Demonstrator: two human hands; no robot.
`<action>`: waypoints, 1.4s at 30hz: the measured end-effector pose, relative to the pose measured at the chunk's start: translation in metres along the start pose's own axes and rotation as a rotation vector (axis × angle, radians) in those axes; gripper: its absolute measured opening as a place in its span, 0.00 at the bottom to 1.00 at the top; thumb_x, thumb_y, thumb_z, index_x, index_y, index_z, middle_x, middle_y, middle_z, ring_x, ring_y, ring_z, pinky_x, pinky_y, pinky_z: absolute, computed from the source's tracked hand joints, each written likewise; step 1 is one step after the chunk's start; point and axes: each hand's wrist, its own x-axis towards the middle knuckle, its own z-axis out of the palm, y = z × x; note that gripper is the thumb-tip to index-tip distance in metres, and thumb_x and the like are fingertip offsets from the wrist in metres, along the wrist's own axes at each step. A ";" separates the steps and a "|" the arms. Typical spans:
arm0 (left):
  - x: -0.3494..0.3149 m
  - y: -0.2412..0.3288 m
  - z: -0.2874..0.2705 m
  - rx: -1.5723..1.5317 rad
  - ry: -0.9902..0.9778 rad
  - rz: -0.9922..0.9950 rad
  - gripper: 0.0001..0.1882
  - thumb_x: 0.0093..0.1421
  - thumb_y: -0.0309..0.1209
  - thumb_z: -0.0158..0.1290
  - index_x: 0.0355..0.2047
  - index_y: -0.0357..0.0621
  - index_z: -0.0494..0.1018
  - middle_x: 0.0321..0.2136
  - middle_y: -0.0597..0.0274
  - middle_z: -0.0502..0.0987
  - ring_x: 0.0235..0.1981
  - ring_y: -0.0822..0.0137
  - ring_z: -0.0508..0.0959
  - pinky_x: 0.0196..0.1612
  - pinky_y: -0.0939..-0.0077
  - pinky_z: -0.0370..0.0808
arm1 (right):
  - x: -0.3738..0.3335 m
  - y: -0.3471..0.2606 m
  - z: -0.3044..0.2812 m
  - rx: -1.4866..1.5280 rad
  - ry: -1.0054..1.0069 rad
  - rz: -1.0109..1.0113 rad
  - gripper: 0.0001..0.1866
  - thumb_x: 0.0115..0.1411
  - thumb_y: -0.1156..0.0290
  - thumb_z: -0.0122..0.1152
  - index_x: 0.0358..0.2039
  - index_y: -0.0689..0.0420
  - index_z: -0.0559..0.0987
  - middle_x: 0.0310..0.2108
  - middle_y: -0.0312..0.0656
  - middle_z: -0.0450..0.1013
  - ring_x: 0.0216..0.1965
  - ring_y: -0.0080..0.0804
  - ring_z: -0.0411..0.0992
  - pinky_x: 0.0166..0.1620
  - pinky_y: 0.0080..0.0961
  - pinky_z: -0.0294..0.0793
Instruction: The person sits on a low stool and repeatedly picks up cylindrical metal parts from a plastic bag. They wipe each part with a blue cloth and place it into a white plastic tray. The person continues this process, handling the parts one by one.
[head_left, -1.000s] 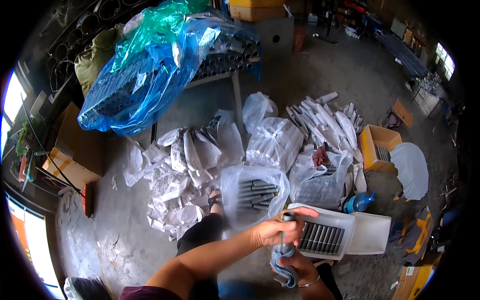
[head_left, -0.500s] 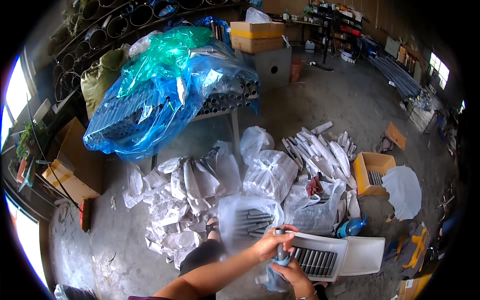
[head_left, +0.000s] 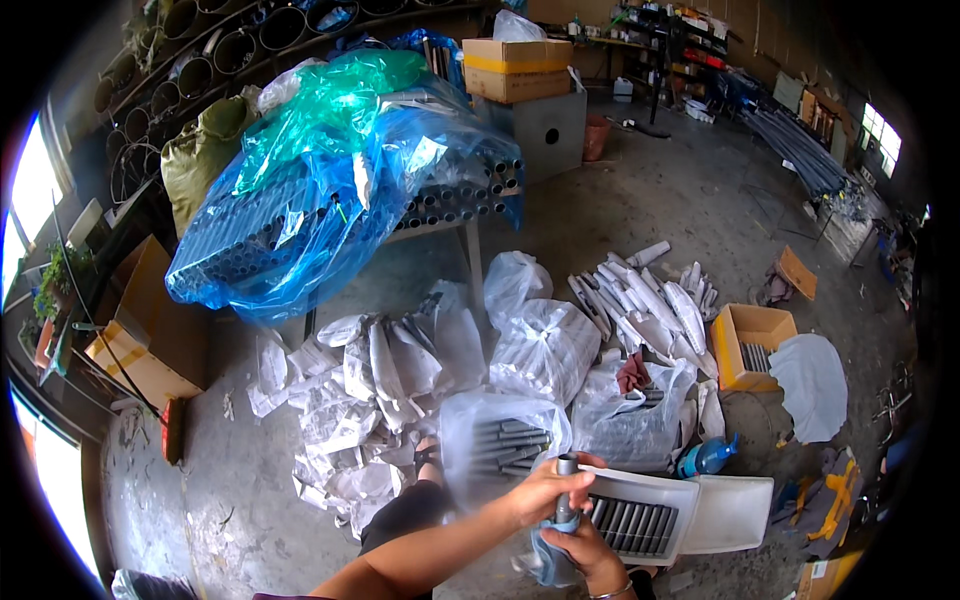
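Head view: The grey tube [head_left: 566, 508] stood near upright at five o'clock. The left hand [head_left: 540, 492] gripped its upper part; the right hand [head_left: 585, 548] held a blue cloth [head_left: 553, 562] around its lower part. It was judged stiff, light and slippery, best held mid-length. The workshop's grey floor [head_left: 240, 500] carried a white box [head_left: 640, 486] beside the hands; sheeted pipes [head_left: 435, 213] lay at ten o'clock.

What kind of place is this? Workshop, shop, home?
Most likely a workshop or small factory, judging by the tube stack, the white bin of short tubes and the cluttered shelves at the back.
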 end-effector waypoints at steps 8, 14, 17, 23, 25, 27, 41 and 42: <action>0.002 -0.011 0.009 0.100 0.233 0.010 0.15 0.57 0.30 0.58 0.40 0.32 0.72 0.16 0.69 0.66 0.15 0.77 0.64 0.23 0.76 0.70 | 0.006 0.013 0.000 -0.478 0.204 -0.074 0.19 0.51 0.67 0.67 0.40 0.61 0.73 0.35 0.35 0.72 0.37 0.25 0.71 0.41 0.25 0.71; 0.000 -0.008 -0.001 -0.124 -0.050 -0.091 0.20 0.57 0.33 0.58 0.46 0.34 0.69 0.14 0.69 0.67 0.17 0.77 0.68 0.27 0.77 0.74 | -0.012 -0.020 0.004 0.084 -0.059 -0.008 0.23 0.52 0.72 0.65 0.48 0.59 0.69 0.39 0.32 0.69 0.42 0.25 0.70 0.44 0.24 0.70; -0.008 0.000 0.001 -0.099 -0.294 -0.113 0.18 0.57 0.32 0.58 0.45 0.36 0.70 0.15 0.69 0.68 0.17 0.76 0.69 0.27 0.78 0.73 | -0.021 -0.019 -0.001 0.134 -0.176 0.074 0.27 0.51 0.75 0.66 0.51 0.56 0.67 0.40 0.31 0.67 0.44 0.22 0.67 0.46 0.22 0.68; 0.002 -0.020 0.009 0.110 0.348 0.008 0.16 0.56 0.35 0.59 0.37 0.33 0.72 0.16 0.68 0.67 0.17 0.76 0.67 0.26 0.75 0.71 | -0.001 -0.003 0.007 -0.562 0.231 -0.101 0.18 0.50 0.65 0.67 0.38 0.62 0.76 0.30 0.38 0.76 0.33 0.27 0.74 0.37 0.28 0.72; 0.005 -0.025 0.009 0.099 0.425 0.005 0.18 0.55 0.36 0.60 0.39 0.33 0.71 0.16 0.69 0.67 0.16 0.76 0.66 0.28 0.73 0.72 | -0.003 -0.003 0.005 -0.419 0.189 -0.098 0.18 0.50 0.64 0.67 0.38 0.62 0.75 0.30 0.38 0.75 0.33 0.27 0.74 0.38 0.27 0.72; 0.002 -0.014 0.008 -0.088 0.045 -0.044 0.19 0.55 0.36 0.61 0.40 0.33 0.71 0.16 0.69 0.67 0.17 0.76 0.66 0.27 0.73 0.72 | -0.008 -0.009 0.002 -0.026 0.012 -0.149 0.21 0.51 0.65 0.67 0.43 0.60 0.72 0.33 0.33 0.72 0.36 0.25 0.71 0.39 0.24 0.70; -0.005 -0.007 0.015 -0.006 -0.137 -0.129 0.18 0.56 0.32 0.60 0.42 0.36 0.71 0.19 0.69 0.69 0.19 0.77 0.70 0.38 0.72 0.76 | -0.026 -0.021 0.006 0.126 -0.015 -0.015 0.26 0.49 0.70 0.67 0.48 0.59 0.68 0.40 0.34 0.68 0.41 0.25 0.68 0.42 0.23 0.69; -0.008 -0.005 0.017 0.035 -0.258 -0.117 0.18 0.56 0.34 0.60 0.41 0.36 0.71 0.22 0.66 0.72 0.20 0.77 0.71 0.34 0.75 0.75 | -0.036 -0.037 0.010 0.231 -0.056 0.039 0.29 0.49 0.71 0.67 0.50 0.57 0.67 0.41 0.32 0.66 0.42 0.25 0.67 0.43 0.22 0.69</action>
